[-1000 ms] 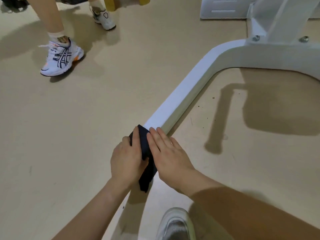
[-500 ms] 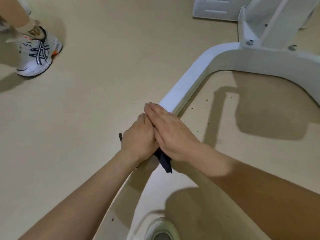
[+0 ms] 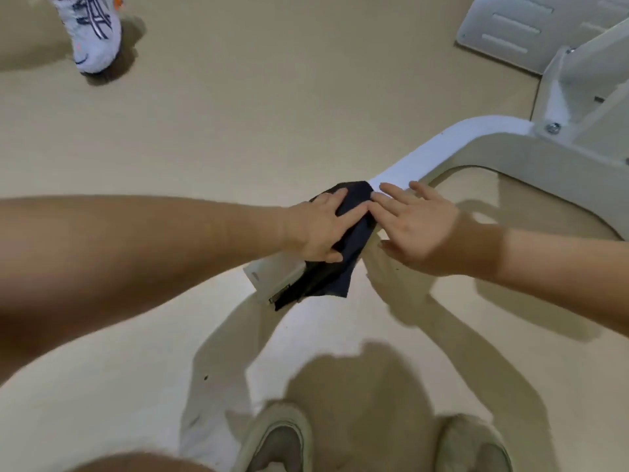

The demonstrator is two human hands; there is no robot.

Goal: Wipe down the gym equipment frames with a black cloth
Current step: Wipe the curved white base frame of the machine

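A black cloth [image 3: 343, 253] lies draped over the white floor bar of the gym frame [image 3: 439, 148], near the bar's cut end [image 3: 272, 277]. My left hand [image 3: 320, 226] presses flat on the cloth's left side with fingers spread. On the right side my right hand [image 3: 415, 226] has straight fingers whose tips touch the cloth's upper edge, while its palm lies over the bar. The cloth's lower corner hangs off the bar toward the floor.
The bar curves right to a bolted white upright [image 3: 578, 107] and a base plate [image 3: 510, 32]. Another person's white sneaker [image 3: 95, 32] stands at the far left on the beige floor. My own two shoes [image 3: 282, 441] show at the bottom edge.
Both hands slid the cloth forward along the bar toward its curve, then spread apart so the cloth shows between them. The view tilted down and the other person's foot shifted upward in view.
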